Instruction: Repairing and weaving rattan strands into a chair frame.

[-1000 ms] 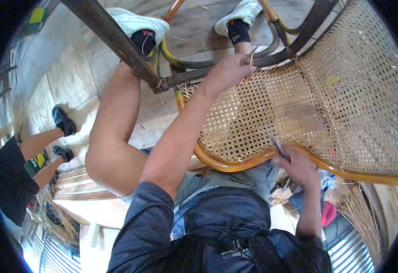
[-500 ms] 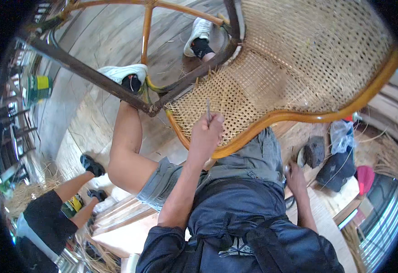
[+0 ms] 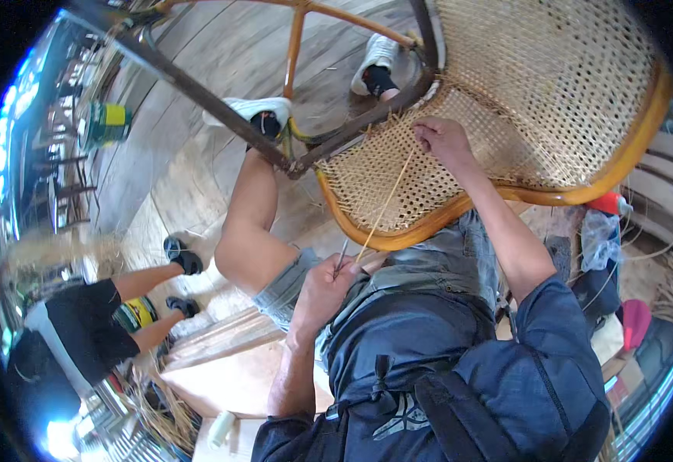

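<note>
Far left: a second person (image 3: 75, 323) in black shorts and black shoes stands on the plank floor (image 3: 198, 177). Only the legs and lower body show. A green and yellow can (image 3: 105, 125) sits on the floor further up the left side. Loose cane strands (image 3: 159, 404) lie near the second person's feet.

Centre left: the wearer's bare knee (image 3: 248, 246) is raised. Two white shoes (image 3: 255, 112) with dark socks rest on the floor beneath a chair frame. A dark metal bar (image 3: 198, 85) of the frame runs diagonally from upper left toward the middle.

Centre: left hand (image 3: 322, 291) is low, just above the lap, at the near edge of the seat rim. Fingers closed around a thin metal tool (image 3: 342, 256) and the lower end of a cane strip (image 3: 386, 204). The strip runs taut, up and to the right, across the woven seat.

Centre right: woven cane seat (image 3: 536, 92) with an orange-brown bent rim (image 3: 444, 219), tilted over the wearer's lap. Right hand (image 3: 444, 142) lies on the weave near the dark bar. Fingers pinched shut on the upper end of the strip where it meets the weave.

Right: red-capped item (image 3: 606, 204), a clear plastic bag (image 3: 599, 239) and a pink object (image 3: 635, 323) lie beside the wearer; details unclear.
</note>
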A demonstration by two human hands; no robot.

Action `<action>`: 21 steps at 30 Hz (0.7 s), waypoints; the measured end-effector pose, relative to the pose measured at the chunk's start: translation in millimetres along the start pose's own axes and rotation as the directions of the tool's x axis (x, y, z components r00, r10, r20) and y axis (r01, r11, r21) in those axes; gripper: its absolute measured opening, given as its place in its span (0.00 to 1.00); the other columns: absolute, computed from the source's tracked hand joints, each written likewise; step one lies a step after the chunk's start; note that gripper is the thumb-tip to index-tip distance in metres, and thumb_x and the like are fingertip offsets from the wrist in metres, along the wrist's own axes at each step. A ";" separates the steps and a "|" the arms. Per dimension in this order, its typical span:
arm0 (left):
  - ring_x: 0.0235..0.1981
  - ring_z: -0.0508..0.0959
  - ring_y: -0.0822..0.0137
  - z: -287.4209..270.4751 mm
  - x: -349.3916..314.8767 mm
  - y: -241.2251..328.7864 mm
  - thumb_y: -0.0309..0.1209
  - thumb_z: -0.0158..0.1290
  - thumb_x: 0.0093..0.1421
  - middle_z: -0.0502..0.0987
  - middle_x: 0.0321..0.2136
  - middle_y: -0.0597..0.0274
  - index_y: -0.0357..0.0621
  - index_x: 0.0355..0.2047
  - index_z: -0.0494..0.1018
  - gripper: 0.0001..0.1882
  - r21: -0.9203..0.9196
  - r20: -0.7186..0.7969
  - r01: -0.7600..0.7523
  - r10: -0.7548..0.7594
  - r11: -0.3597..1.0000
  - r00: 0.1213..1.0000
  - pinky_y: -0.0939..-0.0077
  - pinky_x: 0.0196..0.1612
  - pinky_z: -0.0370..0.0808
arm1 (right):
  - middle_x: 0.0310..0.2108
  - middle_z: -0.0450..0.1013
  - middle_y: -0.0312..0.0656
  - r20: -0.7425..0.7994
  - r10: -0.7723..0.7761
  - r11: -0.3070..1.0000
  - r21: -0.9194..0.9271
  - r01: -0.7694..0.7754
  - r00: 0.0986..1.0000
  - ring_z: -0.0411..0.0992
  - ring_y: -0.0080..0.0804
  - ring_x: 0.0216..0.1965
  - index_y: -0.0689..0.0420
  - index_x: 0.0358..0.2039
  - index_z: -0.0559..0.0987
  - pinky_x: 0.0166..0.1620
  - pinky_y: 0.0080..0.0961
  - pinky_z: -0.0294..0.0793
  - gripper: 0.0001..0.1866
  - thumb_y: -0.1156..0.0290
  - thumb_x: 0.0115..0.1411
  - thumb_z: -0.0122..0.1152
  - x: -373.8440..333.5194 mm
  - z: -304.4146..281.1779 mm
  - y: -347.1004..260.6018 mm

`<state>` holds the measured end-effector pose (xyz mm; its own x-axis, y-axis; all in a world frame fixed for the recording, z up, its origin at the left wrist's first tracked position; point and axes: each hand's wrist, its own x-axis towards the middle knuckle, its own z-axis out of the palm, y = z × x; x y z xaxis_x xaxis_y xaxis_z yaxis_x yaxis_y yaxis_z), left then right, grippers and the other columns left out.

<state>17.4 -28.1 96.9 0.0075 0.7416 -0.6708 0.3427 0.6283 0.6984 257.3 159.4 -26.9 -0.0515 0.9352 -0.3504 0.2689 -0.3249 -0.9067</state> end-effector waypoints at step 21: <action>0.15 0.61 0.85 73.3 7.4 154.3 0.28 0.49 0.60 0.67 0.18 0.73 0.37 0.38 0.71 0.08 -0.477 0.052 -0.660 0.768 0.580 0.638 0.91 0.17 0.58 | 0.42 0.71 0.53 -0.740 0.171 0.672 -0.395 -0.626 0.650 0.69 0.47 0.47 0.63 0.44 0.73 0.51 0.34 0.66 0.23 0.68 0.47 0.64 -297.6 -224.3 140.9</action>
<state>139.2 57.1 181.4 0.3167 0.9437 0.0959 -0.2542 -0.0130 0.9671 526.2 -133.1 2.4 0.7243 0.6571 -0.2090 0.5930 -0.7482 -0.2974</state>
